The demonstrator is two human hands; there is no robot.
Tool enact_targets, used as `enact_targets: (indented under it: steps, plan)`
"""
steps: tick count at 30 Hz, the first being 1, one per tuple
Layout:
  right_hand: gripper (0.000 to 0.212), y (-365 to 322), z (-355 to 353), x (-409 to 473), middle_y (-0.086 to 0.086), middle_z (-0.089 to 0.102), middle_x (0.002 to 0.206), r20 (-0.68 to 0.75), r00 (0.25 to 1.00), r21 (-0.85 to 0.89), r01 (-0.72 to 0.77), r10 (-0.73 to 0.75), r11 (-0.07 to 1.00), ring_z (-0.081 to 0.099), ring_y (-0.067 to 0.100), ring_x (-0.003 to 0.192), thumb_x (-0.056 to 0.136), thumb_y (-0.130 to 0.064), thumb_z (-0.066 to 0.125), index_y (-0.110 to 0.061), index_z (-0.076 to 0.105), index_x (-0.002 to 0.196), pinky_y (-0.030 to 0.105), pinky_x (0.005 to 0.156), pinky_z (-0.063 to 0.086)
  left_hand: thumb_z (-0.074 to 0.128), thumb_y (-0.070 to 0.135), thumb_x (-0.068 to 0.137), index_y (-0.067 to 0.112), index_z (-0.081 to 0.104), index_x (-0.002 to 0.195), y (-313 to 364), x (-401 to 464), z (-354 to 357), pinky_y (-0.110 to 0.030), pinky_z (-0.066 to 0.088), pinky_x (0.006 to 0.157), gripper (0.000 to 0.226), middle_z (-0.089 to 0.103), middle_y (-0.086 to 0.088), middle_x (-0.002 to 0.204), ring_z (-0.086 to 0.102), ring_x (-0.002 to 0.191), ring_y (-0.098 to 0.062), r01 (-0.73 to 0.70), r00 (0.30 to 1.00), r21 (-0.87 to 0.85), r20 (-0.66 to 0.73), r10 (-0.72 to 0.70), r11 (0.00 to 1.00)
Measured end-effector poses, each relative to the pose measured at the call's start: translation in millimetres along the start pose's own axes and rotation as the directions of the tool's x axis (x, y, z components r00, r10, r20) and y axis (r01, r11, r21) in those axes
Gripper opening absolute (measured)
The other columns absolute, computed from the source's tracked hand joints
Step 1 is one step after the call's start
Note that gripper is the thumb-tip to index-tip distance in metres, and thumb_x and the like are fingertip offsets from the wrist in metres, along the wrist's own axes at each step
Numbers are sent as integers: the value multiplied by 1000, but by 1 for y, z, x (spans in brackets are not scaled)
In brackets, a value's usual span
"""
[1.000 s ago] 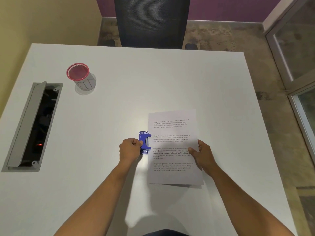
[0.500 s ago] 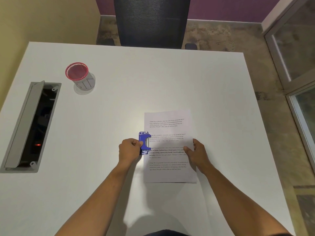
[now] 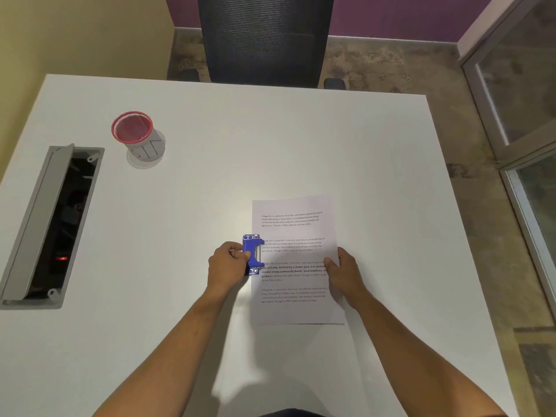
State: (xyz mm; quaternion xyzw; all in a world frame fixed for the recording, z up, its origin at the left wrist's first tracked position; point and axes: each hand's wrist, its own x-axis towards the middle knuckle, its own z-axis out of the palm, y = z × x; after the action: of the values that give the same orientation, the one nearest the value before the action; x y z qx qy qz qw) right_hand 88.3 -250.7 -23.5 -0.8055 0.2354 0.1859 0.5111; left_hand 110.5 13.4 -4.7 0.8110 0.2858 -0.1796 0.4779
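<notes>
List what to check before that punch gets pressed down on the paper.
1. Left hand grips the blue hole punch: ok.
2. Right hand pinches the right edge of the sheet: ok.
3. Sheet's left edge meets the punch: ok; how deep it sits in the slot: cannot tell.
4. Punch sits about midway along that left edge: ok.
5. Sheet lies flat on the white table: cannot tell; its near edge casts a shadow.
6. Red-rimmed cup stands well away from both hands: ok.
</notes>
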Motion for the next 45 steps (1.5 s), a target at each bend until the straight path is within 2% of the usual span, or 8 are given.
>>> enact_targets:
  steps: [14,18,20,22,26,34,41,45]
  plan:
    - [40,-2,4,5,14,54,140,0,997,-34,-75,75,997,52,32,128,102,-15,45,-4,43,141,50,107,44,66,16,86,14,65,100,-1,9,-2,-20,42,55,15,67,1,78,60,66,-9,-41,998,19,44,40,999]
    - [37,-3,6,4,13,57,137,-6,997,-28,-73,73,997,55,31,124,102,-14,44,-4,47,137,48,105,46,65,32,89,16,62,103,-1,14,-1,-22,41,60,21,66,4,81,59,71,-5,-48,998,31,45,46,998]
    - [34,-5,5,3,11,60,132,-8,998,-19,-65,65,998,59,27,118,101,-13,45,-6,50,134,43,100,51,55,44,93,16,60,101,2,17,2,-25,40,62,30,66,0,91,59,74,-9,-55,998,74,17,54,996]
    - [28,-6,4,2,6,66,121,-16,999,-10,-46,46,999,64,19,104,100,-11,46,-8,56,126,23,81,54,45,51,95,17,58,102,5,20,7,-29,40,67,37,64,1,94,58,77,-16,-62,998,132,-16,64,989]
    - [21,-8,4,1,-4,69,105,-13,999,19,-52,52,998,63,-1,85,100,-10,46,-14,59,117,4,57,45,32,57,96,21,53,95,10,25,16,-35,40,69,42,60,4,84,57,77,-24,-64,993,305,-75,91,950]
    - [17,-4,6,2,-10,66,95,-9,995,61,-98,99,993,66,-10,67,101,-11,43,-17,57,111,6,49,47,20,43,101,19,45,86,9,36,30,-37,44,62,38,59,-1,75,57,66,-28,-175,961,486,-105,256,856]
    - [14,-1,9,3,-11,66,95,-18,996,31,-87,87,996,68,-1,70,102,-17,43,-20,54,109,9,50,49,43,11,91,9,51,79,3,44,29,-40,41,57,14,54,-10,73,47,64,-30,-271,899,687,-71,433,674]
    - [13,1,11,4,-12,65,96,-33,997,-3,-74,74,997,66,3,79,103,-17,42,-21,53,108,6,50,48,44,9,92,8,53,78,0,45,29,-42,39,58,17,53,-10,73,45,65,-29,-282,870,697,-104,482,660]
